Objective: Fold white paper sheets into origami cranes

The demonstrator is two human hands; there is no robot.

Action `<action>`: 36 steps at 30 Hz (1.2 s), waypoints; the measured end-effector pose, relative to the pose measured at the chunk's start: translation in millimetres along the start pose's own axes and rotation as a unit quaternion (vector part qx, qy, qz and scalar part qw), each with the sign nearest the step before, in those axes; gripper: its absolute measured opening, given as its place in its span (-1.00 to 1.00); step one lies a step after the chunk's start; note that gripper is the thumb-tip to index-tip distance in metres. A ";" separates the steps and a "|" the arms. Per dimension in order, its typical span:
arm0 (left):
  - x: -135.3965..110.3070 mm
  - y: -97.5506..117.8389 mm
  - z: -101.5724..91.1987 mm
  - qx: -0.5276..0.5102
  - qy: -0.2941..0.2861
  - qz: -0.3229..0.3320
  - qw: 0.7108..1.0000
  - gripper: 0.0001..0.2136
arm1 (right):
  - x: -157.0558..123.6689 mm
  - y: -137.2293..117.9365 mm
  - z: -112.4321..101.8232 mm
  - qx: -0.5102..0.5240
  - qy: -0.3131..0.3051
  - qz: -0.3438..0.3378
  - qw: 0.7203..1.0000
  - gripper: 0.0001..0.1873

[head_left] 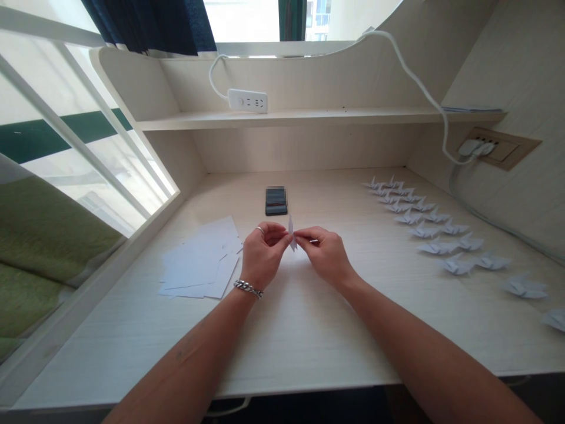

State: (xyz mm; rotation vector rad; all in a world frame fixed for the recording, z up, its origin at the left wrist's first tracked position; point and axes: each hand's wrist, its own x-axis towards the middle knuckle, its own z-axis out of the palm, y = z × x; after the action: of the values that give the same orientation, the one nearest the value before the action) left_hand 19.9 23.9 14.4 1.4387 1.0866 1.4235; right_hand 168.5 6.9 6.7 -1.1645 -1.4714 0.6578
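Note:
Between my two hands, over the middle of the desk, a small folded white paper piece [291,226] stands upright, narrow edge toward me. My left hand [265,250], with a ring and a chain bracelet, pinches it from the left with thumb and fingers. From the right, my right hand [324,253] pinches it too, thumb against forefinger. Fingertips hide part of its folds. Just left of my left hand lies a loose stack of white paper sheets [194,259]. Folded paper cranes [436,244] stand in rows on the right side of the desk.
A dark phone [276,201] lies beyond my hands. A white power strip [248,100] rests on the shelf [309,118] above the desk. White plugs sit in a wall socket [501,147] at right, with a cable hanging. Bed rails [75,88] border the left.

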 end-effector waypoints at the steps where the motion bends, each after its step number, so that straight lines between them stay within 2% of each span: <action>1: -0.6 0.5 0.2 0.008 -0.003 0.003 1.000 -0.75 | 0.3 0.0 0.6 0.020 -0.012 0.018 1.000 -0.82; 4: -2.7 2.1 0.4 0.037 -0.019 0.010 0.999 -0.80 | 2.3 1.0 0.5 0.071 -0.035 0.059 0.995 -0.74; 8: -4.4 1.6 0.3 0.067 -0.049 0.021 0.996 -0.82 | 5.0 5.1 -1.8 0.072 -0.022 0.071 0.995 -0.70; 10: -4.0 0.6 0.0 0.067 -0.054 0.020 0.996 -0.81 | 5.9 7.1 -2.0 0.080 -0.027 0.079 0.993 -0.70; 14: -0.5 0.3 -2.9 0.084 -0.029 0.013 0.996 -0.74 | 6.7 7.4 -1.1 0.126 -0.057 0.094 0.986 -0.74; 16: 1.4 1.3 -4.9 0.083 -0.051 -0.005 0.995 -0.77 | 6.8 6.5 -1.8 0.134 -0.070 0.094 0.984 -0.77; 19: 3.0 3.5 -7.3 0.037 -0.091 -0.047 0.994 -0.82 | 7.2 5.2 -4.6 0.138 -0.093 0.104 0.980 -0.78; 25: 3.3 10.1 -11.2 -0.050 -0.136 -0.110 0.983 -0.76 | 8.1 -1.9 -10.0 0.202 -0.119 0.162 0.958 -0.72; 30: 3.1 14.9 -12.2 -0.110 -0.147 -0.160 0.970 -0.78 | 8.6 -7.7 -12.3 0.282 -0.121 0.208 0.929 -0.70; 36: 3.5 14.1 -11.6 -0.168 -0.143 -0.186 0.958 -0.81 | 8.0 -3.7 -10.9 0.315 -0.122 0.213 0.917 -0.75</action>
State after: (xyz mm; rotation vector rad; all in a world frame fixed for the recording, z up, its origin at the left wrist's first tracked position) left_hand 8.7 22.8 29.2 1.0854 0.8303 1.0330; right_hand 178.3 10.8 16.0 -0.9037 -1.0634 1.5011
